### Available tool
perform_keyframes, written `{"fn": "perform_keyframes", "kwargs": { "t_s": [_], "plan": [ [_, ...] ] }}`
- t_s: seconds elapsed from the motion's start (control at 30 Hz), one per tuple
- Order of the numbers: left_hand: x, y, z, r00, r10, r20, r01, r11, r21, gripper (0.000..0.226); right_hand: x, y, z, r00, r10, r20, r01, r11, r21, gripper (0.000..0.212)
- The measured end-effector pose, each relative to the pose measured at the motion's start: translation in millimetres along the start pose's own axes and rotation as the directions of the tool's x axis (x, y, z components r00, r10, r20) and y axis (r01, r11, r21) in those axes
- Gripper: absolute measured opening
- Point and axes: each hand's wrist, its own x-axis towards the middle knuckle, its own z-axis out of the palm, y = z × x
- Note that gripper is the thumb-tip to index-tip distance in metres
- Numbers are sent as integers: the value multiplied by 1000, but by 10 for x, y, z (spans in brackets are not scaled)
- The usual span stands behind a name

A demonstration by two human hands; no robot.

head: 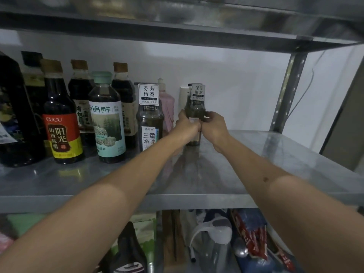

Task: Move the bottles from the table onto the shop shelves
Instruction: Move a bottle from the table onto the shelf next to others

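dark tagged bottle [195,107], upright, both hands gripping

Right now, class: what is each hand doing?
Left hand: fingers curled round the dark tagged bottle on the shelf.
Right hand: gripping the same bottle.

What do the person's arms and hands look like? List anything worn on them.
Both forearms are bare as far up as the head view shows; no sleeves reach into the picture. The left hand and right hand wear no gloves, and no watch, bracelet or ring is visible. The right forearm carries one small dark mark partway up. Nothing else is worn or attached.
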Motion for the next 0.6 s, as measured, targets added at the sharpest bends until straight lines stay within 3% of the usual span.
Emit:
{"fn": "perform_keyframes", "kwargs": {
  "t_s": [0.13, 0.27, 0.37, 0.6],
  "plan": [
    [-84, -59, -28, 1000, 22, 21, -24, 997, 70, 80, -163, -32, 12, 997, 33, -75, -34, 999, -9, 54],
    [-189, -104, -133, 996, 52, 71, -58, 995, 86, 64, -442, -114, 30, 989, 23, -145, -26, 999, -21, 45],
    [-325, -121, -212, 991, 105, 87, -114, 988, 108, 67, -710, -196, 23, 980, -43, -196, 36, 999, -37, 33],
    [-809, -254, -355, 940, 255, 226, -275, 960, 60, 51, -1411, -235, 0, 959, -81, -271, 23, 977, -210, 29]
  ]
}}
